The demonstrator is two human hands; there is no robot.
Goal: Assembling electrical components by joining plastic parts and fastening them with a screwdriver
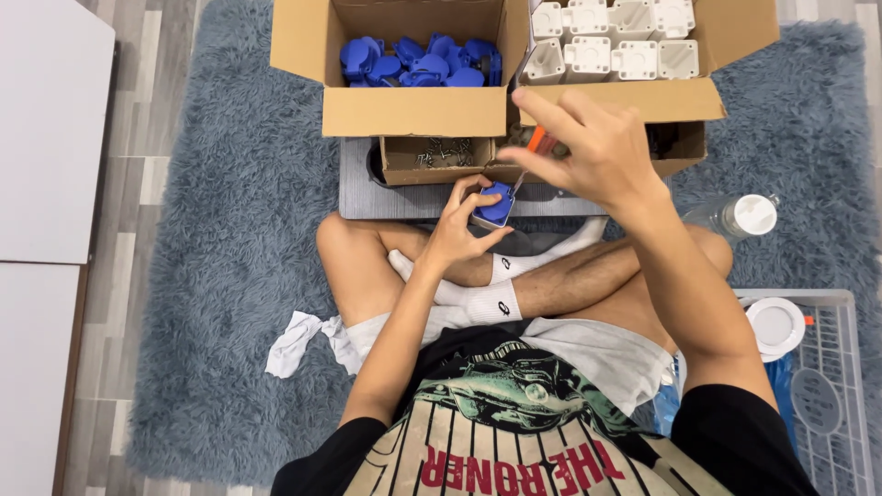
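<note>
Left hand [457,223] grip around blue part [496,203], right hand [588,152] screwdriver [531,152] just above

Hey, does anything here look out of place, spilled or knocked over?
Two small things. A clear plastic bottle with a white cap lies on its side on the rug to the person's right, and a crumpled white cloth sits loose on the rug by the left thigh. Nothing looks spilled or damaged.

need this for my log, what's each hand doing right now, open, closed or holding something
Left hand: closed on a blue plastic part.
Right hand: gripping an orange-handled screwdriver, tip toward the part.
</note>
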